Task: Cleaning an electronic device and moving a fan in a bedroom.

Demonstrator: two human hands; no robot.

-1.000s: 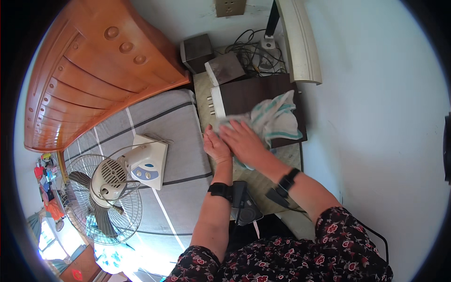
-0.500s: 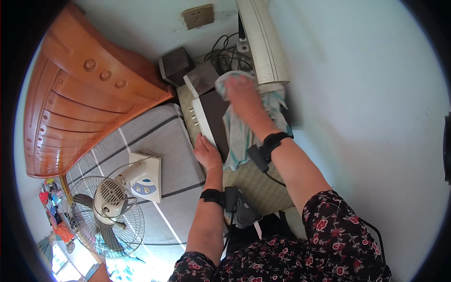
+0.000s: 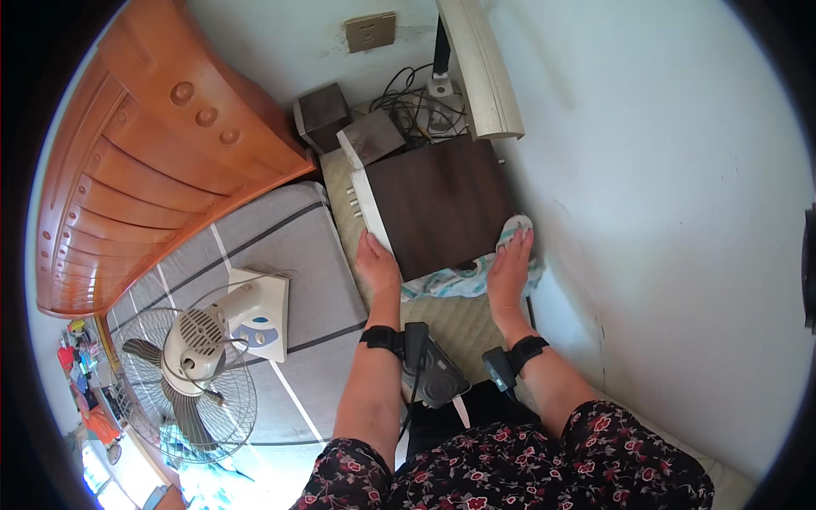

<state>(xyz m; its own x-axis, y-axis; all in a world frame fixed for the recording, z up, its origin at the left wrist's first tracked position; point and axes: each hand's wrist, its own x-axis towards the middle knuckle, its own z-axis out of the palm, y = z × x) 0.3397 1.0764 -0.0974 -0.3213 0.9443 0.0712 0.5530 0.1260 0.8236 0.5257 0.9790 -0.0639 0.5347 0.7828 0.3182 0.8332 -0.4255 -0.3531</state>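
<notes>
A brown wood-look box point(image 3: 446, 208) with a pale front panel and several small knobs, like an amplifier, lies in front of me. My left hand point(image 3: 377, 265) grips its near left corner, fingers along the pale panel and thumb at the edge. At the near right corner, my right hand point(image 3: 510, 268) presses a white and teal striped cloth point(image 3: 442, 283). Part of the cloth bunches above its fingertips, and the rest trails along the box's near side.
Two small dark speakers point(image 3: 323, 117) and tangled black cables point(image 3: 416, 106) lie beyond the box. A cream panel point(image 3: 483, 72) overhangs at the far right, by the white wall point(image 3: 646, 187). Left are a wooden headboard point(image 3: 161, 161), a grey bed point(image 3: 280, 229) and a fan point(image 3: 191, 365) lying on it.
My right hand has moved from the far side of the box top to its near right corner, taking the cloth along and uncovering the brown top. My left hand keeps its hold.
</notes>
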